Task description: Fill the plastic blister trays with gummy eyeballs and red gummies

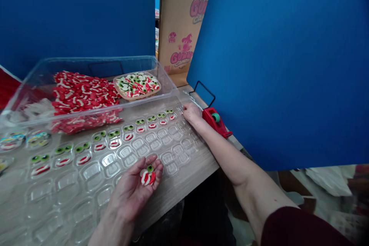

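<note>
The left hand (pixel 128 196) lies open with the palm up and the fingers a little curved, above the near part of the clear blister tray (pixel 127 157). It does not clench. A round gummy eye (pixel 148 176), red and white with a green pupil, rests on the palm near the finger bases. The right hand (pixel 191 114) is relaxed and holds nothing, and its fingers lie on the far right corner of the blister tray.

On the far side of the blister tray, rows of cavities carry pairs of green gummy eyes (pixel 128 127) and red-and-white gummy mouths (pixel 128 137). The cavities toward the person show only clear plastic, and the left hand moves above them with much room. The tray continues past the left side of the picture, so I cannot see that edge.

Behind the blister tray stands a clear plastic bin (pixel 86 63) with a heap of red gummies (pixel 83 94) and an oval dish of gummy eyes (pixel 137 85). Its front rim overlaps the tray's far edge. Just right of the blister tray, a red tape dispenser (pixel 215 121) sits beside the right hand, with a wire frame (pixel 203 92) behind it. The wooden table edge (pixel 184 200) runs close along the tray's near side, so little room stays there.
</note>
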`<state>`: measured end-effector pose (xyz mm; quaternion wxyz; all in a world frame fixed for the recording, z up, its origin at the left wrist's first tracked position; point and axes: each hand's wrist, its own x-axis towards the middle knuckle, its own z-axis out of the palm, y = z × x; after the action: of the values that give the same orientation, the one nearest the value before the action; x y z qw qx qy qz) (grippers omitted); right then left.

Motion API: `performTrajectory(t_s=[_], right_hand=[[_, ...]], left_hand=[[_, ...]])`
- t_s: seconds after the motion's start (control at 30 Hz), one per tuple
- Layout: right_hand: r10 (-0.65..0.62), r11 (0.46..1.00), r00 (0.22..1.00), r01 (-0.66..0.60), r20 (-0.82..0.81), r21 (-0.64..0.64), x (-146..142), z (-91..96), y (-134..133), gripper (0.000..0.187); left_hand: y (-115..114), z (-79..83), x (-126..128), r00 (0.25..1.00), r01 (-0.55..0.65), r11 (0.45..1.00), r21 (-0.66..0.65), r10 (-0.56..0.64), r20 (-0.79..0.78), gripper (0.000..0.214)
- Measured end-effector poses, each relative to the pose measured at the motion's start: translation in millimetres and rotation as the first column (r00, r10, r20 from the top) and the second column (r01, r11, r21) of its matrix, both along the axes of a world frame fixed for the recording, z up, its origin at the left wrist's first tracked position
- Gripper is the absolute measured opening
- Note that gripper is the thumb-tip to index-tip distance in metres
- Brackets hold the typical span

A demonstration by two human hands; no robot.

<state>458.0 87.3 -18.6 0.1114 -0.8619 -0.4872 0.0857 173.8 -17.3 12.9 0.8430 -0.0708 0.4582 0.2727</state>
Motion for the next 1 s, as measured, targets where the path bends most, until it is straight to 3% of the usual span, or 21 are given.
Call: performTrajectory(t_s=[0.2, 0.27, 0.33, 0.4, 0.47, 0.5, 0.57, 0.63, 0.77, 0.93, 1.0], right_hand=[[-0.017, 1.000, 1.000, 0.017, 0.006, 0.005, 4, 8.5, -7, 0.028], [0.007, 0.994, 1.000, -0.005, -0.021, 0.109, -4, 15.1, -21, 0.031], [0.133, 0.963, 0.983, -0.099, -0.124, 0.251, -25, 25.2, -44, 0.028], [0.384, 0.891, 0.870, -0.262, -0.309, 0.372, -56, 39.2, -75, 0.022], [0.666, 0.742, 0.632, -0.506, -0.396, 0.440, -89, 52.8, -108, 0.020], [0.749, 0.663, 0.541, -0.609, -0.383, 0.436, -104, 57.5, -123, 0.018], [0.814, 0.581, 0.495, -0.700, -0.303, 0.416, -127, 60.1, -141, 0.016], [0.811, 0.585, 0.515, -0.711, -0.276, 0.392, -135, 55.5, -146, 0.017], [0.755, 0.655, 0.559, -0.625, -0.343, 0.425, -131, 45.2, -141, 0.021], [0.777, 0.630, 0.550, -0.669, -0.307, 0.395, -132, 53.1, -147, 0.017], [0.766, 0.643, 0.565, -0.652, -0.308, 0.402, -133, 56.3, -148, 0.020]], left_hand=[[-2, 8.9, 2, 0.994, -0.089, 0.996, -0.020, 0.090, 0.054, 0.022], [-2, 13.2, 3, 0.988, -0.135, 0.991, -0.021, 0.137, 0.070, 0.025], [-1, 15.5, 4, 0.980, -0.175, 0.985, -0.003, 0.174, 0.093, 0.026], [2, 15.3, 5, 0.974, -0.200, 0.980, 0.023, 0.196, 0.112, 0.027], [3, 13.4, 6, 0.972, -0.202, 0.978, 0.049, 0.194, 0.130, 0.026], [3, 12.2, 7, 0.972, -0.196, 0.978, 0.065, 0.186, 0.144, 0.026], [2, 10.0, 9, 0.970, -0.189, 0.976, 0.105, 0.169, 0.177, 0.025], [-1, 9.3, 9, 0.965, -0.201, 0.968, 0.148, 0.170, 0.197, 0.026], [-9, 12.3, 6, 0.962, -0.218, 0.955, 0.202, 0.176, 0.208, 0.027], [-10, 10.2, 3, 0.965, -0.191, 0.962, 0.193, 0.147, 0.219, 0.030], [-9, 7.5, 4, 0.969, -0.176, 0.967, 0.187, 0.136, 0.207, 0.029]])
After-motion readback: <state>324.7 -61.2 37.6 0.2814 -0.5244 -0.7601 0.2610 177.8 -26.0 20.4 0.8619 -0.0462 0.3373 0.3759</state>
